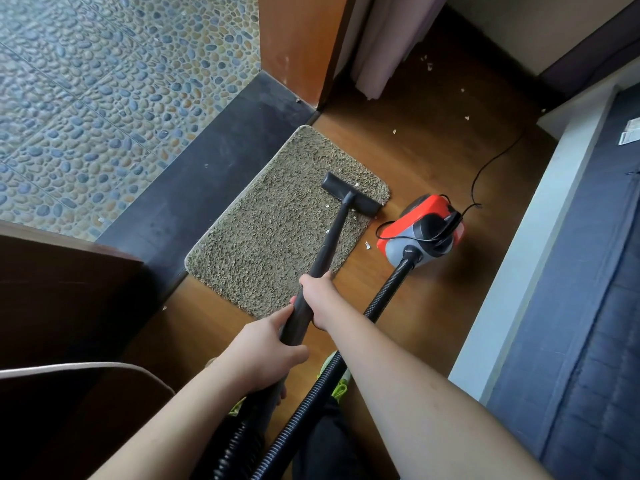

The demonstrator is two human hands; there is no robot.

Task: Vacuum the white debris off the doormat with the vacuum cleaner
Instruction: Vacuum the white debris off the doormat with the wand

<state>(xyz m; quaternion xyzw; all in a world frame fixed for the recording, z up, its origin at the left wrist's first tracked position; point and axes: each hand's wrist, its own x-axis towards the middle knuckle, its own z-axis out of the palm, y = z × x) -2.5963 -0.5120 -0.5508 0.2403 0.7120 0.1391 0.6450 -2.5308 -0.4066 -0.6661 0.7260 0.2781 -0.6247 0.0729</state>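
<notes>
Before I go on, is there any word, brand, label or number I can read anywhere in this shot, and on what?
None can be read.
White paper label on the dark blue quilted surface at the right edge: printing too small and blurred.
Red and grey canister vacuum cleaner: no legible brand or marking.

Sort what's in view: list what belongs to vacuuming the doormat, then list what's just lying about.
Job:
doormat
white debris on it
floor nozzle
black wand, gripped by left hand and right hand
ribbed hose
red vacuum body
power cord

Lying about:
white scraps on the wooden floor
curtain
pebble tiles
</notes>
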